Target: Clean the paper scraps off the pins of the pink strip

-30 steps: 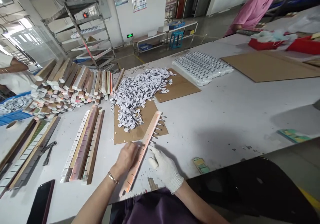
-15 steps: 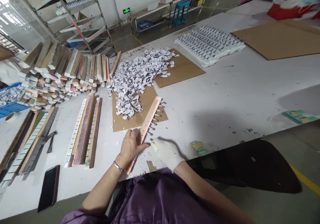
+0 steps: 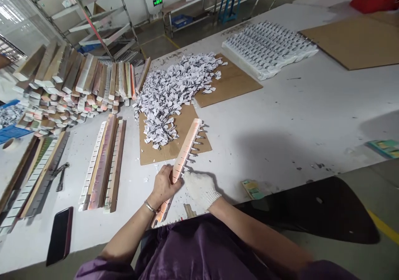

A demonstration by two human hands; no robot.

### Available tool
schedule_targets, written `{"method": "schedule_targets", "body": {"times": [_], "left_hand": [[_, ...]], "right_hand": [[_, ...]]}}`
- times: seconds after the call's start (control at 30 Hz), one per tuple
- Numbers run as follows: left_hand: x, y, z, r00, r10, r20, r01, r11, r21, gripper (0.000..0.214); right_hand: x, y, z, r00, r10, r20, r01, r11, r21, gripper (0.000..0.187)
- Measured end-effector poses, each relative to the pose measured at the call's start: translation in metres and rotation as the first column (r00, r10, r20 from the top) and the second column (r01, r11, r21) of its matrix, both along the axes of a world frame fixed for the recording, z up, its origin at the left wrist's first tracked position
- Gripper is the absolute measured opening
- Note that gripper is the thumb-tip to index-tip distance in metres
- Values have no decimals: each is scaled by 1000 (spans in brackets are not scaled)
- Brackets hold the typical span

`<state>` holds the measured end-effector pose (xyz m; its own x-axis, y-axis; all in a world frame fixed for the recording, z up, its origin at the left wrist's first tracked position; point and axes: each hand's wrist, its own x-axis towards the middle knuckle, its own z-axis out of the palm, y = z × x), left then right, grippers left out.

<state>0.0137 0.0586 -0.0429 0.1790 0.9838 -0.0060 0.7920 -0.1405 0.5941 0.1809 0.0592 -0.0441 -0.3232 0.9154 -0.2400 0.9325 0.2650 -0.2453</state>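
Note:
A long pale-orange slotted strip [image 3: 186, 147] lies slantwise across the table's front edge, with small metal clips sticking out of its right side. My bare left hand [image 3: 164, 185] grips the strip near its lower end. My right hand [image 3: 199, 187], in a white knit glove, touches the strip's right side beside the left hand; whether its fingers pinch a clip is not visible. Just beyond, a heap of small white paper pieces [image 3: 174, 90] covers a sheet of brown cardboard [image 3: 174, 147].
Similar strips [image 3: 104, 163] lie in a row to the left, more are stacked at the far left [image 3: 71, 84]. A black phone [image 3: 60, 235] and pliers [image 3: 60, 176] lie front left. A white tray of small parts [image 3: 268, 47] and more cardboard [image 3: 358, 38] sit far right.
The view tilted down and nearer. My left hand closed around the strip, and my gloved right hand slid left up against it.

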Motion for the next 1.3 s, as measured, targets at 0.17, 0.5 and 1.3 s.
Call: {"method": "schedule_targets", "body": {"times": [0.17,0.5,1.3], "left_hand": [[0,-1,-6,999,0,34,0,1000,23,22],[-2,-1,-16,999,-26,39,25,999,41,27],[-1,-3,-11,999,-43,4,43,998,-36,31]], "right_hand": [[1,4,0,998,52,22,-51,999,-15,23],[-1,10,3,997,68,36,-61,982,-176,37],[13,8,-2,997,74,24,-69,981,-181,23]]}}
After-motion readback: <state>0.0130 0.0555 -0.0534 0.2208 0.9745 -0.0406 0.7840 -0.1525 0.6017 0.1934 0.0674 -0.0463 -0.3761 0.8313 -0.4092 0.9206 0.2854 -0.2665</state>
